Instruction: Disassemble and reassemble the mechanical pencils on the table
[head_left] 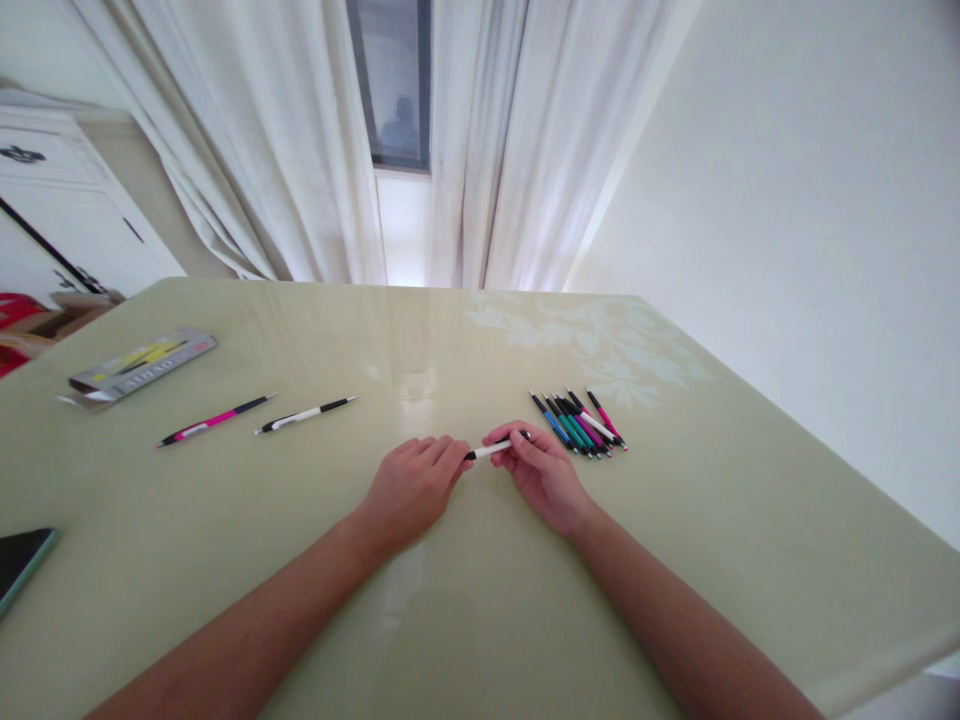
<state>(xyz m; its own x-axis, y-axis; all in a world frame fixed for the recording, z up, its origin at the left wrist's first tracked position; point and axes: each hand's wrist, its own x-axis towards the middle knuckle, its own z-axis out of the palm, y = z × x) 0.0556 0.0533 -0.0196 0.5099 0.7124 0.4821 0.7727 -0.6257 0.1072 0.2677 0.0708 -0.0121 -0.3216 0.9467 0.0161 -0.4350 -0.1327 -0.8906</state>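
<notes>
A white pen with black ends [491, 448] is held between my two hands above the middle of the table. My left hand [418, 487] is closed around one end, its tip hidden by the fingers. At the other end, my right hand [541, 478] pinches the pen between thumb and fingers. Just beyond the right hand lies a cluster of several coloured pens [577, 425], blue, green, purple, white and pink. To the left, a white and black pen [306, 414] and a pink and black pen [217, 420] lie apart on the table.
An opened grey and yellow box [142, 368] lies on the table [360, 640] at the far left. A dark flat device with a light green edge [24, 562] sits at the left border. Curtains [300, 130] hang behind the table, and a wall [810, 200] runs along its right.
</notes>
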